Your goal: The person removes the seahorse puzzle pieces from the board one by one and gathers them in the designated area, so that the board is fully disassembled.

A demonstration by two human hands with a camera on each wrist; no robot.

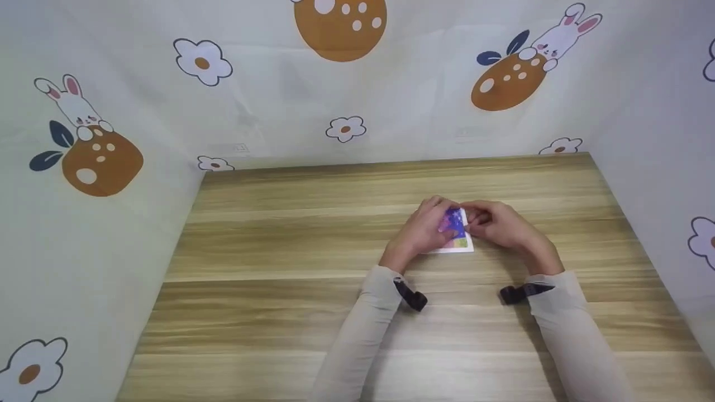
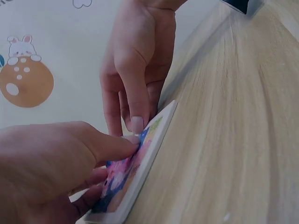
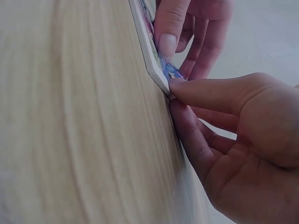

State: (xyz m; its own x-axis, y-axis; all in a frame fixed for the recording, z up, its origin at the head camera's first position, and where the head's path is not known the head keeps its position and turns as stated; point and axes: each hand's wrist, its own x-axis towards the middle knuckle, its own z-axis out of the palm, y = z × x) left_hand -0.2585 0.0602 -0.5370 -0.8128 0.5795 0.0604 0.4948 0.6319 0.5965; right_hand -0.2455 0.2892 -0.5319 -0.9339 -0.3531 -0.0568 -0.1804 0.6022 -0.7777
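Observation:
A small flat picture board (image 1: 459, 223) with a white border and a blue, pink and green picture lies on the table, partly covered by the hands. My left hand (image 1: 422, 229) holds it from the left, its thumb on the picture and the other fingers by the far and left edges. From the right, my right hand (image 1: 503, 226) pinches the board's edge between thumb and index finger. In the right wrist view, that thumb (image 3: 205, 93) sits on top near a corner, with the index finger low beside the white rim (image 3: 148, 58).
The wood-grain table (image 1: 268, 251) spreads around the board. A pale curtain (image 1: 268, 100) printed with rabbits, oranges and flowers encloses its back and sides. Each wrist wears a black camera strap over a light sleeve (image 1: 363, 329).

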